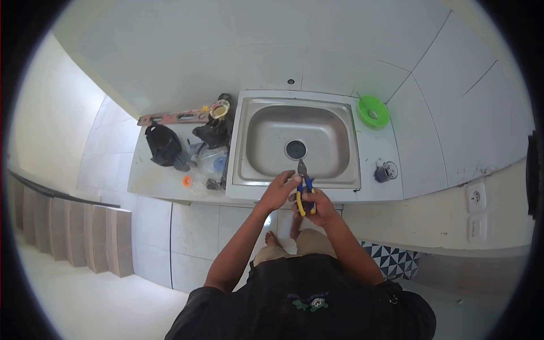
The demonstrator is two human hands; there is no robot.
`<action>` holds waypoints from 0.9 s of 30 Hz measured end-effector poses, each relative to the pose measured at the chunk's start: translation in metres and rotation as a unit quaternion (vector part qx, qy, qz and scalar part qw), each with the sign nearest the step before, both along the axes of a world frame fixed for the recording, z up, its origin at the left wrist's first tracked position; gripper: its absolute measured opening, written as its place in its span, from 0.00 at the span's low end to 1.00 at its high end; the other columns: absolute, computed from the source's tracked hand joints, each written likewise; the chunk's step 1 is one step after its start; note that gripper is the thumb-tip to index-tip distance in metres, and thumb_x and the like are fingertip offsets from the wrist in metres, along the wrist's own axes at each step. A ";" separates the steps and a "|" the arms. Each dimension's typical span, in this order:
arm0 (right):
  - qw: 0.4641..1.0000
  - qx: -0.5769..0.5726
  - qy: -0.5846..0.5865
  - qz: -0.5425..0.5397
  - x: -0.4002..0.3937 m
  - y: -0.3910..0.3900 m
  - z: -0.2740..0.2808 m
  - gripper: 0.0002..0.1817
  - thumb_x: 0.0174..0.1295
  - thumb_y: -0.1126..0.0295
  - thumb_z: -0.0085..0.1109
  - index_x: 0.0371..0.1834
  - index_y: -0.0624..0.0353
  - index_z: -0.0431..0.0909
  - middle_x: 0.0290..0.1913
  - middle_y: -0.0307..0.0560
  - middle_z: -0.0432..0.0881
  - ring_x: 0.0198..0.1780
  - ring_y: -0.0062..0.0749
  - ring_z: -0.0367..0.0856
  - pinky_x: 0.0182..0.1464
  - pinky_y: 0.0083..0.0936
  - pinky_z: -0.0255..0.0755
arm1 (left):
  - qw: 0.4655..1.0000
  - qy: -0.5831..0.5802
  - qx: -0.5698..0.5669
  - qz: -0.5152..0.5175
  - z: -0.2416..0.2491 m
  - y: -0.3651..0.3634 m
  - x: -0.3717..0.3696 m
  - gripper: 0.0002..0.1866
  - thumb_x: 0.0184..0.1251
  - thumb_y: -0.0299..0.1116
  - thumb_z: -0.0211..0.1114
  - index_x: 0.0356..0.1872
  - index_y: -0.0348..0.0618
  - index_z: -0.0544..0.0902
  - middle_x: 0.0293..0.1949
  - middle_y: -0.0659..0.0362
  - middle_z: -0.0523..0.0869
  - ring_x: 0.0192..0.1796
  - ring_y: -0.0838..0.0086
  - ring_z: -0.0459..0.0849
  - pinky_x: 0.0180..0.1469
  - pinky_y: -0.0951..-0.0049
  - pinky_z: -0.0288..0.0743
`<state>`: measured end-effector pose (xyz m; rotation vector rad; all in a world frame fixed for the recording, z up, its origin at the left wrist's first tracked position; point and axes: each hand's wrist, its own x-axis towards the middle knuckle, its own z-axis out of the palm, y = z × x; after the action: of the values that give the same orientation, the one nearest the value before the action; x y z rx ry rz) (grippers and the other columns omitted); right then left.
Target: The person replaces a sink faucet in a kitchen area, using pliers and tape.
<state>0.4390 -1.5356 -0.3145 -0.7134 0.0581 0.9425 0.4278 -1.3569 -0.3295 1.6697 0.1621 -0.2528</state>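
Pliers point(300, 187) with blue and yellow handles are held in front of the sink's near edge, jaws pointing away from me over the basin. My right hand point(322, 208) is wrapped round the handles from the right. From the left, my left hand point(277, 191) closes its thumb and fingers at the side of the pliers, just below the jaws; its fingertips are partly hidden. Beyond both hands lies the stainless steel sink point(258, 170), with a dark drain point(296, 149) in its basin.
Left of the sink are a red spirit level point(190, 118), a black container point(161, 144), clear plastic bags point(209, 170) and an orange ring point(187, 181). On the right stand a green bowl point(381, 107) and a glass point(387, 171). A wall socket point(476, 197) is farther right.
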 end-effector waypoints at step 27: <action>0.990 -0.125 -0.068 0.017 0.333 0.103 -0.051 0.19 0.50 0.78 0.45 0.46 0.61 0.77 0.46 0.53 0.82 0.47 0.44 0.83 0.45 0.49 0.80 | 0.984 0.155 0.000 0.093 -0.040 0.121 0.066 0.20 0.68 0.37 0.61 0.54 0.32 0.77 0.46 0.50 0.86 0.50 0.69 0.83 0.55 0.71 0.73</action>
<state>0.7721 -1.4323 -0.3655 -1.0116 0.0436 0.9264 0.4942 -1.2363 -0.3696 1.5956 0.5487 -0.3696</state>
